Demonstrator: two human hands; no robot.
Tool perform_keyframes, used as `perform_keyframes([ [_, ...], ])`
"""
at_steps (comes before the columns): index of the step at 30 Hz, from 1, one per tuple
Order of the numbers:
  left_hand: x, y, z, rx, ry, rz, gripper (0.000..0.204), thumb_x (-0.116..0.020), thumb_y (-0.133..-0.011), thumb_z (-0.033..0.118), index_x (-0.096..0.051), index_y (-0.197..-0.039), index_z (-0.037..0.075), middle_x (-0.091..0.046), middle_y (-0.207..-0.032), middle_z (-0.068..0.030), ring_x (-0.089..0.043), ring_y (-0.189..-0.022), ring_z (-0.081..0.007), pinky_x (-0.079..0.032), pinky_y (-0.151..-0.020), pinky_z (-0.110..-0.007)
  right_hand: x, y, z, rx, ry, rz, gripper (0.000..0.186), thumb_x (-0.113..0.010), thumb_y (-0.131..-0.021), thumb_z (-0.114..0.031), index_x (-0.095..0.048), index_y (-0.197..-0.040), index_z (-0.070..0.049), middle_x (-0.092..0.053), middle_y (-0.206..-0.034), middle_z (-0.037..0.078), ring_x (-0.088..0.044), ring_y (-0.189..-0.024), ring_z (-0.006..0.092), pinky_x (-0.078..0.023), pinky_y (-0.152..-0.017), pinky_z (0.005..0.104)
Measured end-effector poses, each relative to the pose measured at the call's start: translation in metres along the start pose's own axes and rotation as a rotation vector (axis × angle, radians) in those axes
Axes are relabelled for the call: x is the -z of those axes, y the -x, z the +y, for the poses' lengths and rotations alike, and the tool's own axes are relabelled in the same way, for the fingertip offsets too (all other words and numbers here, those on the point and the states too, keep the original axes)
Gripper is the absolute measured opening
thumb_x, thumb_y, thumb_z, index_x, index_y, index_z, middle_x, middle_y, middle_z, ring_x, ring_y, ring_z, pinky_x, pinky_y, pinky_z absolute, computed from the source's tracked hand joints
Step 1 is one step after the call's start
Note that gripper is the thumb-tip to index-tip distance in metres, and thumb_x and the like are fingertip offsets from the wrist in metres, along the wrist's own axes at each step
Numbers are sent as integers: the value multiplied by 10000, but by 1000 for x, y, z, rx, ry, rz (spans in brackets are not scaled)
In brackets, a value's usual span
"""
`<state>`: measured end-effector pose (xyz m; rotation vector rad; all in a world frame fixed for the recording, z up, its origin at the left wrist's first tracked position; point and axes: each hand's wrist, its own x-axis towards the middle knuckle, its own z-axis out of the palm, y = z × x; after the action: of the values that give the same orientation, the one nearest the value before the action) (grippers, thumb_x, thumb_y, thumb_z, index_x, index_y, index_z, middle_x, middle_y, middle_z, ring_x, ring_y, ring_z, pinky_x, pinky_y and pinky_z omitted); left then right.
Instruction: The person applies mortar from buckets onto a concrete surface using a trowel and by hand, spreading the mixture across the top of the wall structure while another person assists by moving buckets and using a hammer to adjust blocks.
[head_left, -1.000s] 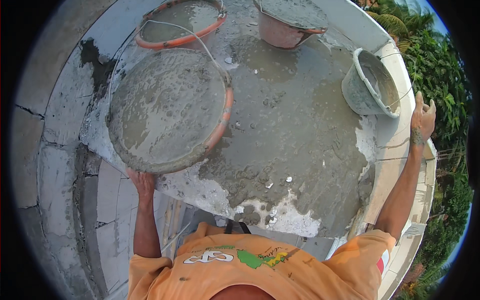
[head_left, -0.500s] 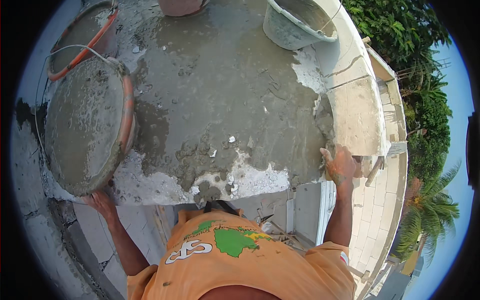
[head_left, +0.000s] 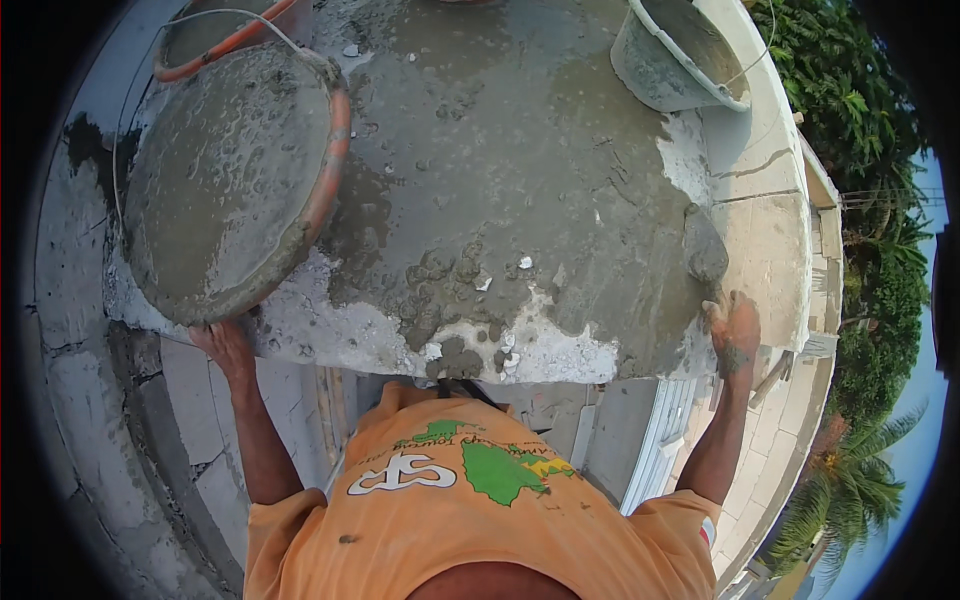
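Just beyond the left hand (head_left: pixel 228 350) stands the full bucket (head_left: pixel 339 135), round-rimmed, far from the right hand (head_left: pixel 737 328); hands well apart, whether either grips anything I cannot tell.

The left hand's (head_left: pixel 226 347) fingertips were hidden beneath the near tub's rim (head_left: pixel 337 140), its grip unclear. The upper edge cut off the grey bucket (head_left: pixel 652 75) and the far orange-rimmed tub (head_left: pixel 200 66) — the latter also partly covered by the near one — and left only a sliver of a reddish bucket (head_left: pixel 467 1). Whether the grey lump (head_left: pixel 705 243) near the right hand (head_left: pixel 737 328) was mortar or a coated tool could not be told.
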<state>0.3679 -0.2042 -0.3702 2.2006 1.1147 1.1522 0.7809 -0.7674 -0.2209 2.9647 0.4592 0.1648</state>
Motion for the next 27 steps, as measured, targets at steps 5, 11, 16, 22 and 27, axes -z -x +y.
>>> perform_keyframes([
  [5, -3, 0, 13, 54, 41, -16, 438, -469, -1014, 300, -571, -1068, -122, -647, -1038, -183, -559, -917, -256, -432, -845, -383, 29, 0, -14, 51, 62, 1, 357, -686, -864, -290, -609, -1051, 5, -564, -923, 215, -554, -913, 424, -454, -806, 511],
  [11, -6, 3, 20, 70, 44, -4, 436, -481, -1009, 309, -581, -1086, -108, -650, -1058, -190, -571, -941, -265, -434, -856, -388, 43, 9, -44, 236, 20, 240, 376, -674, -883, -272, -626, -1142, -3, -578, -1000, 245, -555, -990, 435, -457, -864, 508],
  [16, -5, 1, 15, 118, 133, -2, 319, -519, -968, 186, -611, -1085, -96, -646, -1066, -205, -598, -957, -294, -454, -858, -391, 50, -11, -97, 292, -117, 58, 330, -694, -866, -204, -621, -1118, -4, -558, -993, 221, -580, -929, 423, -483, -773, 497],
  [22, -6, -3, 23, 62, 168, -16, 316, -523, -972, 189, -609, -1094, -89, -619, -1099, -208, -576, -990, -315, -436, -889, -398, 38, -70, -169, 524, -264, 72, 293, -712, -844, -193, -627, -1062, -16, -537, -977, 199, -605, -891, 390, -505, -744, 477],
  [27, -6, -3, 13, -39, 66, -38, 259, -515, -940, 119, -619, -1066, -82, -634, -1058, -204, -577, -982, -348, -427, -913, -406, 30, -81, -208, 678, -298, -18, 272, -729, -822, -174, -634, -1024, -20, -524, -948, 170, -610, -854, 373, -506, -731, 466],
])
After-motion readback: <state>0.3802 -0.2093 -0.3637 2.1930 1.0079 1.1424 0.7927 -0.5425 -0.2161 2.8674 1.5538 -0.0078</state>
